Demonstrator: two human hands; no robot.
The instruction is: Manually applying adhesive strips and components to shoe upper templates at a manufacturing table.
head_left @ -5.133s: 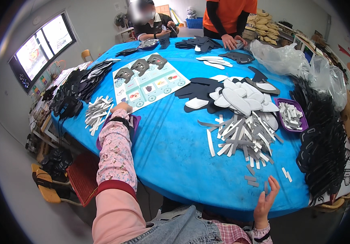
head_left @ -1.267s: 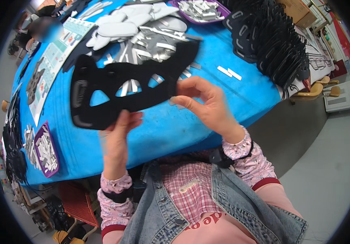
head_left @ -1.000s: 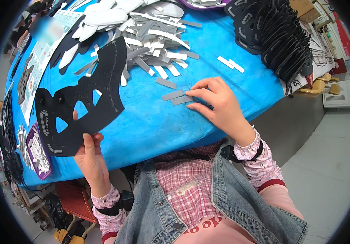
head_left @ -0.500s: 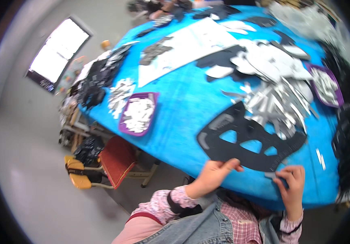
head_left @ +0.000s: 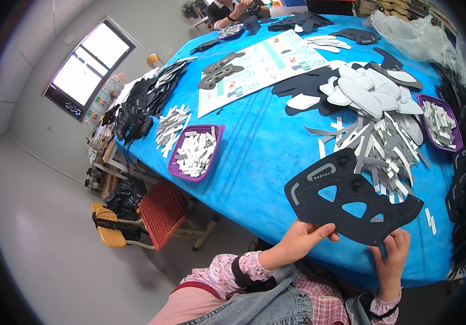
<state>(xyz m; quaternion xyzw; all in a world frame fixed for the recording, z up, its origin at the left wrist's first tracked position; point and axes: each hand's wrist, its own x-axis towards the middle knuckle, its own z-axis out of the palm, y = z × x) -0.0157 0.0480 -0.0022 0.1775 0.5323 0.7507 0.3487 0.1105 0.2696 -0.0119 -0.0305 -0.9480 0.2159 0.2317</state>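
A black flat panel (head_left: 311,208) with triangular cut-outs and stitched lines is held up near the table's front edge. My left hand (head_left: 300,241) pinches its lower edge, thumb on top and fingers underneath. At the panel's lower right corner is my right hand (head_left: 392,257), its fingers curled closed against the edge. The fingertips are partly hidden, so whatever they hold cannot be made out. Just beyond the panel lies a loose heap of grey and white strips (head_left: 387,146).
Purple baskets (head_left: 219,143) (head_left: 458,135) of short strips stand left and right on the blue-covered table (head_left: 244,195). White oval pads (head_left: 363,95), a printed sheet (head_left: 254,73) and black piles (head_left: 149,97) lie around. Another person (head_left: 235,11) sits across. A red-seated chair (head_left: 162,214) stands at left.
My left hand has lifted and tilted the panel, shifting it slightly right. My right hand, which pinched a small grey strip, is now at the panel's corner; that strip no longer shows.
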